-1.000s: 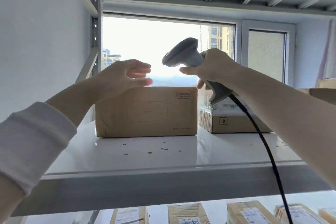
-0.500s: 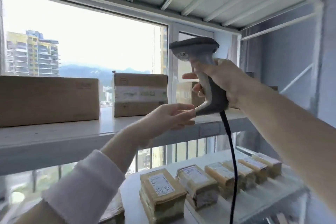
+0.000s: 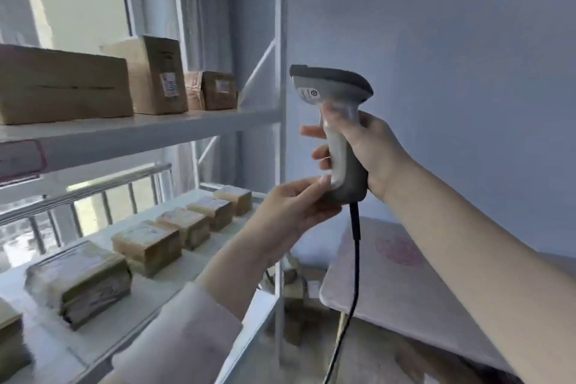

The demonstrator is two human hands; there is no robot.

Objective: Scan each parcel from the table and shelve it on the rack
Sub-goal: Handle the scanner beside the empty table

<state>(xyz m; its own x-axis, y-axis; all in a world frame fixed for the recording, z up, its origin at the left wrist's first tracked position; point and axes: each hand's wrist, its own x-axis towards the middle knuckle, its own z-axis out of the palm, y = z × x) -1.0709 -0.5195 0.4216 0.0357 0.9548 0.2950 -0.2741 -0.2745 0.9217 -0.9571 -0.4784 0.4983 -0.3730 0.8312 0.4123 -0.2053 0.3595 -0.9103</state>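
Many brown cardboard parcels [image 3: 62, 84] already on the white metal rack [image 3: 137, 131]. Right hand [image 3: 364, 150] clenched around grey scanner [image 3: 336, 121]; left hand [image 3: 296, 209] touching its base, holding nothing. No parcel in hand, table [image 3: 405, 284] mostly hidden, so maybe more left.

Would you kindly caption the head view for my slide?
Right hand grips a corded barcode scanner beside the parcel rack; left hand touches its base.

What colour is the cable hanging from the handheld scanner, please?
Black cable below the grey handheld scanner; head view.
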